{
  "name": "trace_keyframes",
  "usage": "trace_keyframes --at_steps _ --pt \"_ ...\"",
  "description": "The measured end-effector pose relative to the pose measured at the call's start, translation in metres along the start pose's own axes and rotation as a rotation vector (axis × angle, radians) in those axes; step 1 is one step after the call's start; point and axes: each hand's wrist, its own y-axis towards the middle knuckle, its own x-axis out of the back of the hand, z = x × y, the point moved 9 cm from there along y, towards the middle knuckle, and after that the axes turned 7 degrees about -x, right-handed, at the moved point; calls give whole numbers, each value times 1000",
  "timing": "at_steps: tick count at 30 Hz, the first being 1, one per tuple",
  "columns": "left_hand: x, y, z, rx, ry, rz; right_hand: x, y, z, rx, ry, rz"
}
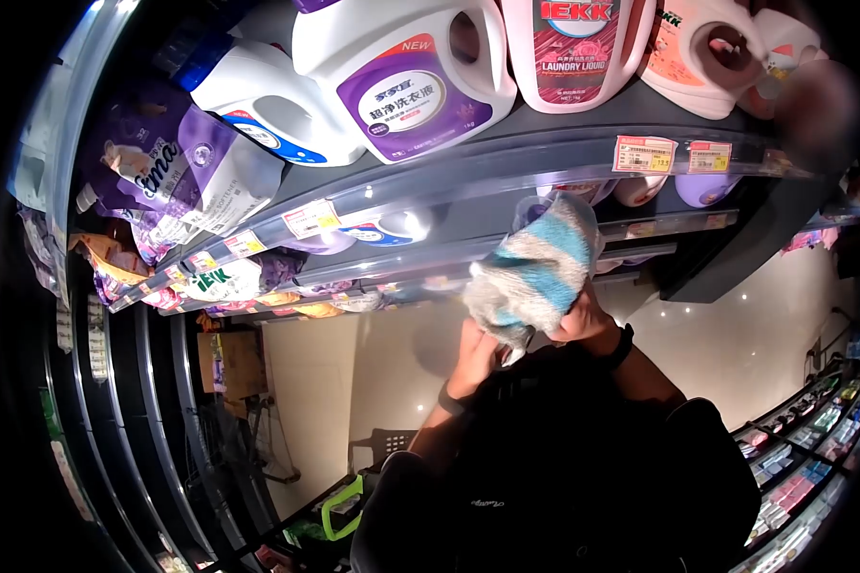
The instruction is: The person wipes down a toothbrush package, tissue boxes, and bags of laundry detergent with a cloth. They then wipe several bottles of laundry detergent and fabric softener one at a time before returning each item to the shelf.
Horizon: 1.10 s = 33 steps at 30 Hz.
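A bunched cloth [541, 270] with blue and grey-white stripes is held up in front of the store shelves. My left hand [475, 350] grips its lower left edge; a dark band sits on that wrist. From the lower right, my right hand [588, 321] clutches the same cloth, and that wrist carries a black watch. Both hands are raised close together just below a shelf edge [506, 162]. My dark sleeves and torso fill the lower middle of the view.
Big detergent jugs line the top shelf: a white one with a purple label [401, 72], a pink IEKK laundry liquid [577, 48] and a white-and-blue one [272, 105]. Purple refill pouches [162, 167] hang at the left. Price tags [645, 153] run along the shelf edge. A green-handled basket [339, 511] is on the floor.
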Motion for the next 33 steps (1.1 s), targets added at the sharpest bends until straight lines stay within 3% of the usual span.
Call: trace_keyframes --at_steps 1,2,4,6,7,8,10,12,18,21,22,27,30,32,33 --pt "-5 3 -3 25 -25 21 -8 -10 -17 -98 105 -12" --pt "-6 3 1 85 -78 2 -30 -31 -48 -269 560 -11" --pt "-6 4 4 161 -97 -86 -34 -56 -55 -332 280 -85" --pt "-7 7 0 142 -24 -98 -69 -85 -87 -497 617 -125" --pt "-7 8 0 132 12 -103 -81 -109 -101 -486 574 -90" --pt "-4 11 5 109 201 -92 -100 -120 -112 -606 754 -8" --pt "-13 15 -7 38 153 -75 -135 -141 -128 -897 1090 103" --pt "-20 17 -20 -9 119 -53 -161 -142 -122 -1074 1794 -11" --pt "-12 15 -7 -33 194 -20 -133 -101 -105 -857 1545 42" --pt "-1 13 6 20 10 -133 -132 -112 -114 -838 1334 5" --pt "0 14 8 29 -5 -107 -129 -110 -115 -876 1060 3" --pt "10 25 4 -31 207 -136 -95 -103 -110 -443 83 -86" --pt "10 39 -9 -200 412 -131 -105 -108 -125 -604 782 -145" --pt "9 46 -11 -197 280 -183 -116 -111 -128 -691 1252 -183" --pt "9 49 -12 -198 214 -209 -107 -99 -112 -668 1107 -104"
